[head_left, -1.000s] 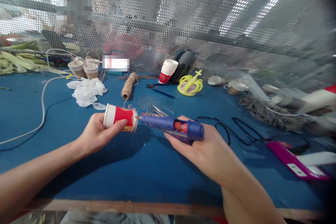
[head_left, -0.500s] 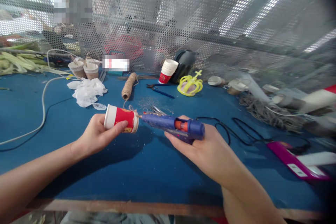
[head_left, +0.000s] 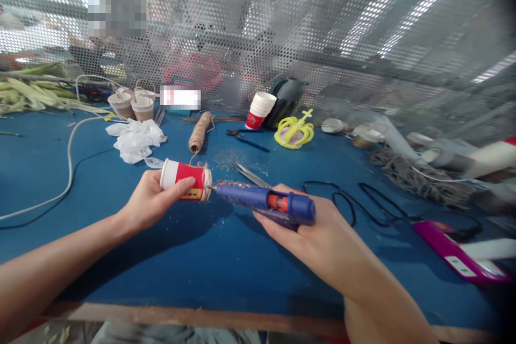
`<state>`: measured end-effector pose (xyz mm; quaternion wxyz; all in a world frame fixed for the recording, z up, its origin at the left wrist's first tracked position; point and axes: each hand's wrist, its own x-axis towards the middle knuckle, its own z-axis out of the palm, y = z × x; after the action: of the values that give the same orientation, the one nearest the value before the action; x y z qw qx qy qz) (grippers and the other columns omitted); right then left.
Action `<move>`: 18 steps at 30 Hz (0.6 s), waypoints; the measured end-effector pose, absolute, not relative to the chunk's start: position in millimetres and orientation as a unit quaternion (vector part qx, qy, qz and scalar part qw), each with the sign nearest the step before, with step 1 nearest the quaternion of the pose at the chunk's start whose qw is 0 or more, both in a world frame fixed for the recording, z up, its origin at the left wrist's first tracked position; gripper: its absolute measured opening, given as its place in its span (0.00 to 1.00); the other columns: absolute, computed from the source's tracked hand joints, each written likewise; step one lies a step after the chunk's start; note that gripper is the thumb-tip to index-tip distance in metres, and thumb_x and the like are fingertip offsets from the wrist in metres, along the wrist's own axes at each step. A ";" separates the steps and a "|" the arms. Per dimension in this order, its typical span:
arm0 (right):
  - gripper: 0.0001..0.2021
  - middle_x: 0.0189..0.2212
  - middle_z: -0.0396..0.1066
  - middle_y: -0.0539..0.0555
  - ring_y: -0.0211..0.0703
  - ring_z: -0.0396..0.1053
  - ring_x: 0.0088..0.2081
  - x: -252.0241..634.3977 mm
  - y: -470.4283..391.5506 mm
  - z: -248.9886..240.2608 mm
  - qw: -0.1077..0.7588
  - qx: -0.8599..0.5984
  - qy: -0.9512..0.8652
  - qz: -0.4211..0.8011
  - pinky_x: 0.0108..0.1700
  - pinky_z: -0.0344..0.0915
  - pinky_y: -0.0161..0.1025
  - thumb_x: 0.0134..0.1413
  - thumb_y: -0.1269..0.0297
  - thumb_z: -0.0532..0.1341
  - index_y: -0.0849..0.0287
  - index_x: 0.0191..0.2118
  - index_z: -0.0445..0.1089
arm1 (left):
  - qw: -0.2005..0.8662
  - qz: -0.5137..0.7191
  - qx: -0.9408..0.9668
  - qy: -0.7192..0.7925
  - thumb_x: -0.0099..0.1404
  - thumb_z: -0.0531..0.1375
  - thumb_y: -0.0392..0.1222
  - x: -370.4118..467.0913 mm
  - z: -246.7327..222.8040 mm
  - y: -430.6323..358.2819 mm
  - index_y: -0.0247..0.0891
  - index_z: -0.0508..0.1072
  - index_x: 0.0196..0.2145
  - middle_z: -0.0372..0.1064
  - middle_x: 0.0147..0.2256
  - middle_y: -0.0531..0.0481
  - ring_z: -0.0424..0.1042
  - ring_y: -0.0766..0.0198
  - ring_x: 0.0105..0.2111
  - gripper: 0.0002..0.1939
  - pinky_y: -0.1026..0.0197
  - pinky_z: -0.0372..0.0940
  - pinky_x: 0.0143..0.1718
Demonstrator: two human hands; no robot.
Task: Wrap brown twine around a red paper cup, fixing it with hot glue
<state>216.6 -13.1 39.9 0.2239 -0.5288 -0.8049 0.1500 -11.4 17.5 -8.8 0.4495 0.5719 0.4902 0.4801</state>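
Observation:
My left hand (head_left: pixel 155 199) is closed around a red and white paper cup (head_left: pixel 187 176) lying sideways in the air, its rim toward the left. Twine (head_left: pixel 206 183) circles the cup's base end and trails back to the twine roll (head_left: pixel 200 133) behind it. A blue glue gun (head_left: pixel 262 201) is gripped in my right hand (head_left: pixel 306 231), its nozzle pointing left at the cup's twine-wrapped end. Whether the tip touches the cup I cannot tell. Scissors (head_left: pixel 250 174) lie just behind the gun, partly hidden by it.
Behind are pliers (head_left: pixel 250 141), stacked paper cups (head_left: pixel 260 111), a dark jug (head_left: pixel 285 102) and a yellow crown-shaped piece (head_left: pixel 294 131). White lace (head_left: pixel 139 140) and twine-wrapped cups (head_left: pixel 143 105) stand left. A purple power strip (head_left: pixel 455 252) and black cord (head_left: pixel 373 201) lie right.
The glue gun's nozzle has moved slightly down along the cup's base end. The cup has turned a little in my left hand, showing more of its yellow label.

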 end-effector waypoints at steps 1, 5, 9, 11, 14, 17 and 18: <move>0.06 0.19 0.63 0.45 0.34 0.61 0.21 216.5 -13.2 39.6 0.221 -0.529 -0.805 0.153 0.25 0.60 0.32 0.49 0.65 0.57 0.57 0.24 0.62 | 0.454 0.480 0.571 0.487 0.53 0.60 0.43 -11.6 -9.2 17.8 0.32 0.75 0.27 0.75 0.24 0.49 0.70 0.66 0.22 0.10 0.67 0.65 0.23; 0.04 0.21 0.66 0.47 0.36 0.63 0.23 215.5 -14.1 38.8 0.215 -0.528 -0.805 0.167 0.25 0.60 0.33 0.49 0.65 0.57 0.57 0.26 0.64 | 0.466 0.483 0.564 0.481 0.52 0.61 0.47 -13.4 -12.6 19.4 0.32 0.75 0.27 0.75 0.25 0.47 0.70 0.65 0.23 0.13 0.67 0.65 0.24; 0.04 0.19 0.65 0.46 0.36 0.62 0.22 214.5 -14.4 40.5 0.210 -0.534 -0.802 0.168 0.25 0.61 0.33 0.48 0.65 0.58 0.57 0.25 0.64 | 0.464 0.486 0.561 0.483 0.52 0.61 0.46 -13.3 -11.9 19.9 0.31 0.75 0.27 0.74 0.24 0.48 0.70 0.66 0.22 0.13 0.67 0.65 0.24; 0.06 0.17 0.64 0.45 0.35 0.62 0.20 214.9 -13.1 43.2 0.220 -0.543 -0.789 0.184 0.24 0.61 0.32 0.47 0.63 0.59 0.57 0.24 0.64 | 0.463 0.494 0.559 0.479 0.52 0.61 0.45 -12.7 -10.3 19.4 0.32 0.75 0.26 0.75 0.24 0.48 0.70 0.66 0.22 0.12 0.67 0.65 0.25; 0.08 0.15 0.62 0.45 0.33 0.60 0.16 218.8 -6.3 47.9 0.250 -0.567 -0.736 0.270 0.21 0.60 0.32 0.46 0.59 0.59 0.58 0.25 0.64 | 0.454 0.505 0.559 0.477 0.51 0.62 0.45 -13.0 -9.6 18.6 0.32 0.75 0.26 0.74 0.24 0.49 0.69 0.67 0.22 0.12 0.67 0.65 0.25; 0.11 0.17 0.64 0.46 0.34 0.63 0.19 227.1 9.7 47.4 0.302 -0.559 -0.685 0.356 0.22 0.62 0.32 0.45 0.56 0.60 0.59 0.28 0.64 | 0.443 0.509 0.560 0.481 0.51 0.62 0.46 -14.3 -11.5 18.9 0.31 0.75 0.27 0.74 0.24 0.49 0.69 0.66 0.23 0.13 0.67 0.65 0.24; 0.12 0.19 0.65 0.48 0.35 0.64 0.21 230.3 17.4 45.4 0.324 -0.557 -0.675 0.359 0.23 0.63 0.32 0.45 0.56 0.60 0.60 0.29 0.64 | 0.440 0.511 0.561 0.481 0.51 0.62 0.46 -14.6 -12.3 19.1 0.31 0.75 0.27 0.74 0.24 0.49 0.69 0.66 0.23 0.13 0.67 0.65 0.25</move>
<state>230.3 17.4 45.4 0.3237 -0.5570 -0.6754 0.3588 -14.6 19.1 -12.3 0.4403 0.5606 0.4808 0.5106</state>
